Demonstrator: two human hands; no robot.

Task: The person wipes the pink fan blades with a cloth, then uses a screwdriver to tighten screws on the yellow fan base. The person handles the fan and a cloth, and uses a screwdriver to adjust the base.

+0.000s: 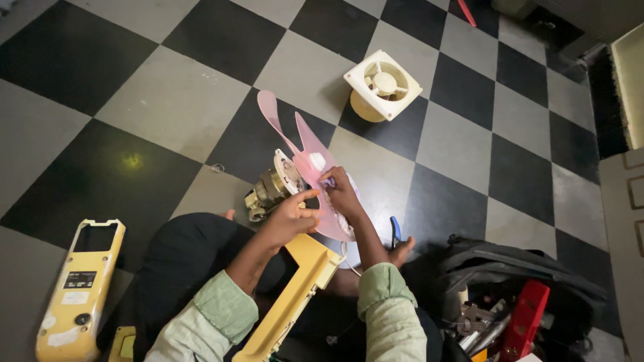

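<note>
Hands meet at the pink fan blade (315, 181) over the lap: left hand (290, 218) gripping its edge, right hand (341, 192) pinching a cloth at the hub. Beyond, the motor (272, 188); hard pressure might crack the thin blade.

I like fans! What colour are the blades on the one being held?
Pale pink. The fan blades show best in the head view, against the black-and-white floor.

I see pale green sleeves, pushed up with gathered cuffs, on both arms; black trousers cover the legs; feet bare.
</note>
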